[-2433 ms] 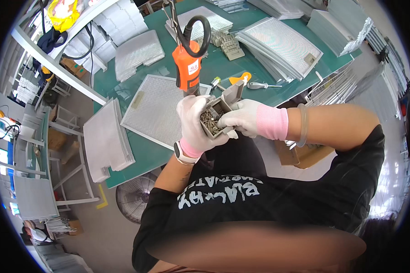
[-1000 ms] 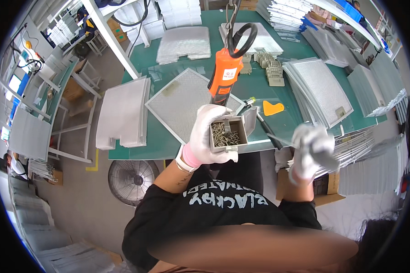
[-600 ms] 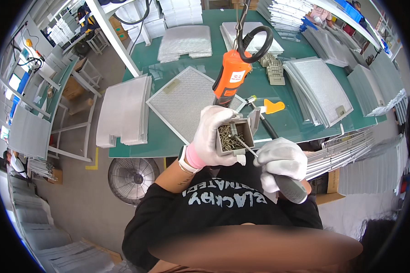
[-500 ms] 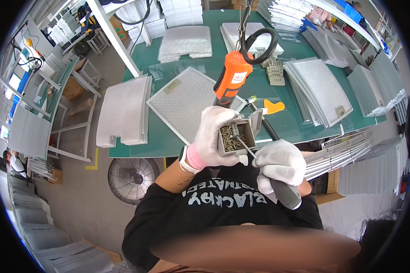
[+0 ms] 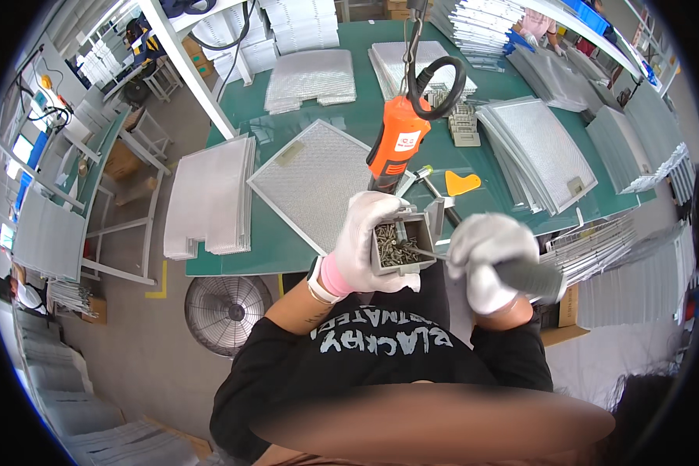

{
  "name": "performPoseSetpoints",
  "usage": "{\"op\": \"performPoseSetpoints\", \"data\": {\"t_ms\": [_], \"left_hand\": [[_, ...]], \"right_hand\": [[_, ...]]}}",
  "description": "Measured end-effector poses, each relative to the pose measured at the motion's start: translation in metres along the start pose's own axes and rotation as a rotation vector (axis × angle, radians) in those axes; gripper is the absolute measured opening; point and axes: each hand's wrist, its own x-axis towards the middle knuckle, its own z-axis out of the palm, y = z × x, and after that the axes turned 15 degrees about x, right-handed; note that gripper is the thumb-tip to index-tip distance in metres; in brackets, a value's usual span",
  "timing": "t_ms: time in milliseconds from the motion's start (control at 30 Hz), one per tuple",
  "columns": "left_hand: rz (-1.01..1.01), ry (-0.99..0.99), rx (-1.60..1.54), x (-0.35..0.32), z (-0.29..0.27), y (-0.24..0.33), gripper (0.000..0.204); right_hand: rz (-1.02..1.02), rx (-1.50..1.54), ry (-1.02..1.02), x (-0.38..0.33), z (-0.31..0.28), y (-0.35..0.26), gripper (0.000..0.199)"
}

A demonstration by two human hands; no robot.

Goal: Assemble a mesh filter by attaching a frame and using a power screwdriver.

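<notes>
My left hand [image 5: 356,242], in a white glove, is closed around a small grey box [image 5: 402,270] in front of my chest. Loose screws [image 5: 390,250] fill much of the box, and its lid stands raised on the right. My right hand [image 5: 491,252], gloved too and blurred by motion, grips a screwdriver [image 5: 534,279] by its thick grey handle. The thin shaft points left, with its tip in the box among the screws. Just beyond the box hangs an orange and black power screwdriver [image 5: 398,144], touched by neither hand.
A square framed mesh panel [image 5: 311,186] lies on the green table [image 5: 225,262]. Stacks of panels [image 5: 210,194] stand left and right [image 5: 544,147]. A yellow scraper [image 5: 463,183] and grey metal parts [image 5: 464,128] lie beyond my hands. A floor fan [image 5: 229,314] is at lower left; another person works far right.
My right hand has turned and shifted slightly right and up, swinging the screwdriver handle rightward and its shaft flatter. The left hand and box are nearly in place.
</notes>
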Motion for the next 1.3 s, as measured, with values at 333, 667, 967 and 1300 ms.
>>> {"op": "performPoseSetpoints", "data": {"t_ms": [333,667,967,1300], "left_hand": [[0.013,-0.024,0.114,0.001,-0.005,0.001,0.092],[-0.025,0.003,0.075,0.001,-0.005,0.012,0.089],[0.027,-0.014,0.202,0.001,-0.008,0.007,0.092],[-0.066,-0.032,0.001,-0.004,-0.006,0.0,0.094]], "right_hand": [[-0.49,-0.317,-0.639,-0.003,-0.006,0.002,0.027],[-0.509,-0.22,-0.646,-0.002,-0.004,0.008,0.039],[-0.215,-0.334,-0.569,0.013,-0.005,0.007,0.011],[0.104,0.209,-0.131,0.016,-0.008,0.002,0.015]]}}
